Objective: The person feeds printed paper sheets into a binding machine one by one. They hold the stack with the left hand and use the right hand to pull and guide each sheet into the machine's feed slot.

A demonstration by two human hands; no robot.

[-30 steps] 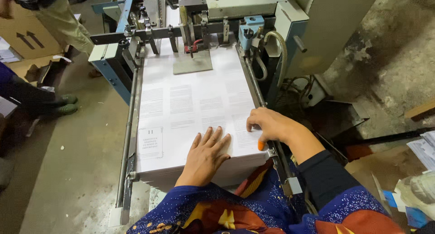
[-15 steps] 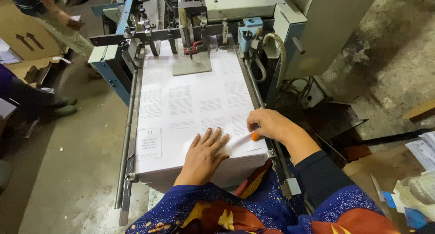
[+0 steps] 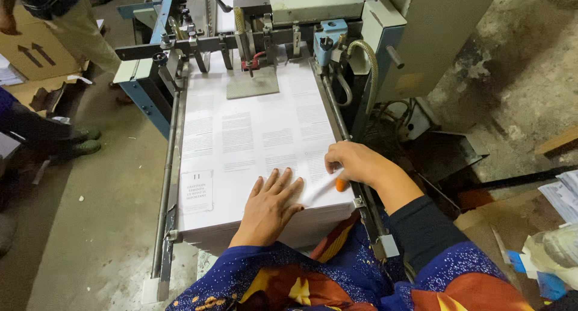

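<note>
A thick stack of white printed sheets (image 3: 253, 136) lies on the feed table of a grey and blue machine (image 3: 337, 22). My left hand (image 3: 269, 205) rests flat on the near edge of the stack, fingers spread. My right hand (image 3: 352, 163) is at the stack's near right corner, closed on a small white tool with an orange end (image 3: 330, 185) that slides over the top sheet. A flat grey plate (image 3: 251, 82) sits on the far end of the stack under the machine's feed head.
A blue metal rail (image 3: 165, 166) runs along the table's left side. Another person's legs and shoes (image 3: 60, 139) stand at left by cardboard boxes (image 3: 36, 52). Loose papers and plastic (image 3: 557, 227) lie at right on the concrete floor.
My right hand has drawn the orange-tipped tool nearer along the stack's right edge. My left hand stays flat on the paper.
</note>
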